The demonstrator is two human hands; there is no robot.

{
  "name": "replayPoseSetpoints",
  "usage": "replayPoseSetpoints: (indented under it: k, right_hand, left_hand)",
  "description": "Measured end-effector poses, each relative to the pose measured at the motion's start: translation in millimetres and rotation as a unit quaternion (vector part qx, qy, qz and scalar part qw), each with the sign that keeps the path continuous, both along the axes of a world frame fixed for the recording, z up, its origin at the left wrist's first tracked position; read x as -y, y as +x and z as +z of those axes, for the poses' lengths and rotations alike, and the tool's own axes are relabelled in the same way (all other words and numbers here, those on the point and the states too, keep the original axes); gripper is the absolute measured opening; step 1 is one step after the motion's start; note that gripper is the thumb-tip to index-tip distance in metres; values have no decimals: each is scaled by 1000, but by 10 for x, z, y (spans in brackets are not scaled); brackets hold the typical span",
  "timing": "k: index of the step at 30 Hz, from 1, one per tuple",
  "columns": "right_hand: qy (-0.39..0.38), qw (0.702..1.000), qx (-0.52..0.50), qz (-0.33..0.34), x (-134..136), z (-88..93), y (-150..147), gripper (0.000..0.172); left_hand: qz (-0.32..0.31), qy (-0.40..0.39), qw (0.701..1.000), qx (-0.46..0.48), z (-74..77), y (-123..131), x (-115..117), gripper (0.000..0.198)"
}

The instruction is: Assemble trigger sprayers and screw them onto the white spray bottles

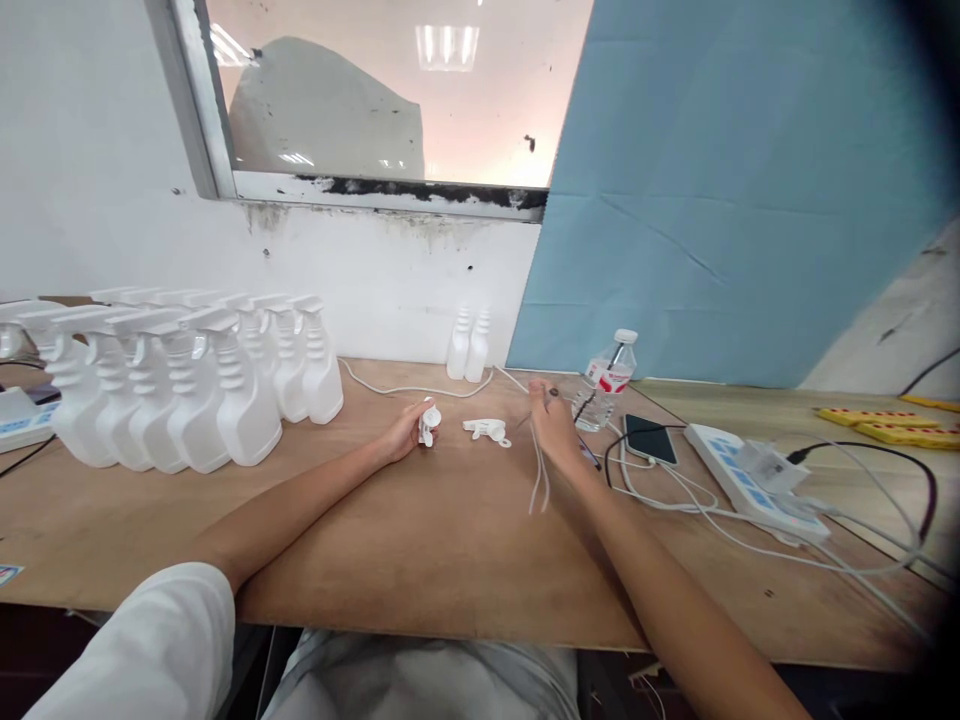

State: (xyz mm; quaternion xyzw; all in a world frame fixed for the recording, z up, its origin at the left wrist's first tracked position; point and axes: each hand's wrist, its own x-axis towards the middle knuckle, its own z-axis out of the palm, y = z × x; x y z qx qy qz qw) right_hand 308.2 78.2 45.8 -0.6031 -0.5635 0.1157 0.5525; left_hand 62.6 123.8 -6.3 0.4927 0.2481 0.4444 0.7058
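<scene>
My left hand [409, 432] is closed around a white trigger spray head [430, 422], held just above the table. A second spray head [487, 431] lies on the table between my two hands. My right hand [553, 425] is closed, its fingers pinched together. Two thin white dip tubes [540, 485] come down from it toward me. A small dark spot shows at its fingers, too small to name. Beside it stands a clear water bottle [606, 385] with a red and white label, a dark thin object seen through it or against it.
Several white spray bottles [247, 420] with heads on stand at left. Two headless bottles [478, 350] are by the wall. At right are a phone [649, 440], a power strip [750, 480], tangled cables [705, 500] and yellow strips [900, 430]. The brown table's [420, 570] front edge is near me.
</scene>
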Motion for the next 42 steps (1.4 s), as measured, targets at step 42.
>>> replayPoseSetpoints:
  k: [42]
  right_hand:
    - [67,923,121,360,364,-341,-862,26]
  left_hand:
    - [86,17,995,-48,-41,3,-38,45]
